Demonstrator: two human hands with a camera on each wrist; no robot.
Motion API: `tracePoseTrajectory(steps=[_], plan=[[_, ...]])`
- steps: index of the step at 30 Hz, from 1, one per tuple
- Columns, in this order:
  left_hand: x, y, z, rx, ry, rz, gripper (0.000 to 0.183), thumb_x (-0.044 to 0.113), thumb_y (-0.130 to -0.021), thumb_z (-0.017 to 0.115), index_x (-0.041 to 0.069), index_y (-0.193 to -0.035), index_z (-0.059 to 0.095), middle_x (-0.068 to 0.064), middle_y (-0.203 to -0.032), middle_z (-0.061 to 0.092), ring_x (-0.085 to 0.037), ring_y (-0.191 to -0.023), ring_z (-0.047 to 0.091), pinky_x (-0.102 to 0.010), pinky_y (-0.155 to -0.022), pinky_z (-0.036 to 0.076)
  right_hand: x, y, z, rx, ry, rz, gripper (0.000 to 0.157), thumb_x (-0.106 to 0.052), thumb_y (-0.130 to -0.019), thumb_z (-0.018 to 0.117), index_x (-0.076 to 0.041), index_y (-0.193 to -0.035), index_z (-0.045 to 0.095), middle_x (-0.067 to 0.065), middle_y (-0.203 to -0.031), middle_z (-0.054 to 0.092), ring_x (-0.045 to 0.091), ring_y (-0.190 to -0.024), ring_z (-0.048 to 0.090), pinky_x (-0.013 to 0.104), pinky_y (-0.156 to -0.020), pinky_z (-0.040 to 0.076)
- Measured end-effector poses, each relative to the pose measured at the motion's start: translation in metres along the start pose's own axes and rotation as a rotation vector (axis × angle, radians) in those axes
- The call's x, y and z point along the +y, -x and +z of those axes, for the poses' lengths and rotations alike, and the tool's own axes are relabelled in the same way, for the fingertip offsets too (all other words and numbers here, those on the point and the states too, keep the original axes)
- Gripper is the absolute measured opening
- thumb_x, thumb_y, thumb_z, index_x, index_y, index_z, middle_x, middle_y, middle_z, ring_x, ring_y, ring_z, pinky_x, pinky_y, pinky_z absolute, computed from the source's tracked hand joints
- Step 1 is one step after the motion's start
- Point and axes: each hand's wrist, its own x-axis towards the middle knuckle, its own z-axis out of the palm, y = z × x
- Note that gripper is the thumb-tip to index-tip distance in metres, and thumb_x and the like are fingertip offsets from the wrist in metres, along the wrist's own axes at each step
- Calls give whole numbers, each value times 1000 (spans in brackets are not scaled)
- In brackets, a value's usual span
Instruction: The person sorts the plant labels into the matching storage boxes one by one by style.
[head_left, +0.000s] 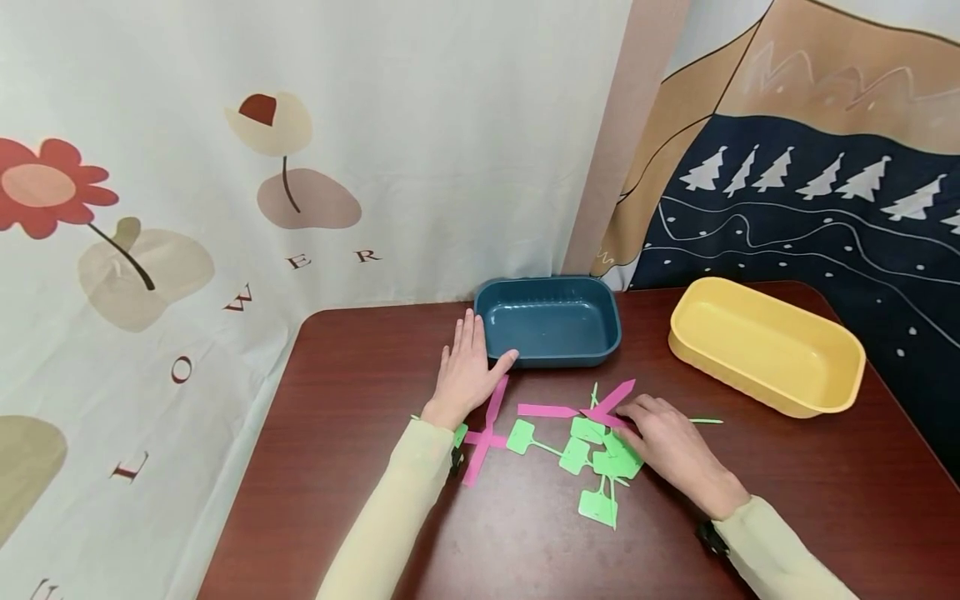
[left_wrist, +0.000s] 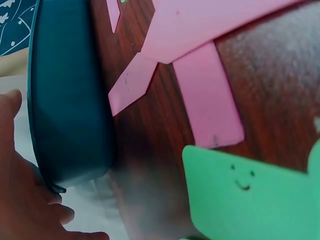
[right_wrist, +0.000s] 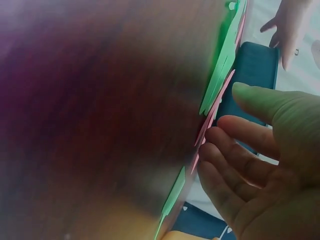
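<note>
My left hand [head_left: 467,367] lies with straight fingers at the left end of the dark blue basin [head_left: 551,363], fingertips right at its rim. In the left wrist view, the thumb and fingers show beside the basin's wall [left_wrist: 75,100]. Below that hand are crossed pink pointed strips [head_left: 487,442]. My right hand [head_left: 671,442] hovers low at the right of the green tags [head_left: 575,456], its fingers loosely bent. The right wrist view shows nothing between its thumb and fingers. Its fingertips are close to more pink strips [head_left: 607,407], which overlap the tags.
A yellow basin [head_left: 765,387] stands at the table's back right. One green tag's thin stem [head_left: 707,421] pokes out right of my right hand. One tag [left_wrist: 242,180] bears a drawn smile. A patterned curtain [head_left: 420,150] hangs behind the brown table [head_left: 352,400].
</note>
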Motion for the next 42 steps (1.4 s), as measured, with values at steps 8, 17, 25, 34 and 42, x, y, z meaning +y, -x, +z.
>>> tracePoseTrajectory(steps=[8, 17, 25, 34, 42], plan=[[0, 3, 2, 7, 4, -10, 99, 68, -100, 47, 2, -165, 12, -12, -174, 2, -33, -159, 7, -62, -121, 21, 0, -4, 2, 15, 22, -21, 28, -16, -82, 90, -2, -102, 78, 6, -90, 66, 19, -80, 59, 38, -70, 55], [3, 9, 1, 22, -5, 0, 97, 67, -101, 48, 1, -164, 15, -13, -173, 6, -33, -159, 12, -63, -120, 24, 0, -8, -1, -22, -2, -33, 24, -9, -78, 91, -5, -95, 75, 3, -85, 63, 17, -77, 56, 37, -69, 54], [2, 14, 4, 30, 65, 3, 89, 61, -106, 41, 3, -165, 10, -9, -174, -1, -34, -158, 11, -66, -118, 24, 0, -9, -3, -58, -31, -23, 25, -9, -79, 91, -8, -94, 71, 0, -81, 62, 14, -70, 54, 35, -64, 52], [2, 15, 5, 63, -42, 13, 88, 62, -106, 40, 3, -165, 12, -11, -174, 3, -34, -159, 10, -68, -118, 22, -3, -6, -9, -82, -102, -25, 21, -7, -86, 84, -17, -93, 68, -9, -84, 62, 7, -74, 54, 31, -67, 52], [0, 12, 5, 73, -85, 21, 91, 63, -105, 40, 0, -164, 12, -14, -173, 6, -33, -159, 10, -68, -119, 21, -10, -13, -30, 6, -125, -84, 19, -5, -86, 84, -14, -98, 72, -7, -89, 65, 8, -79, 58, 34, -72, 58]])
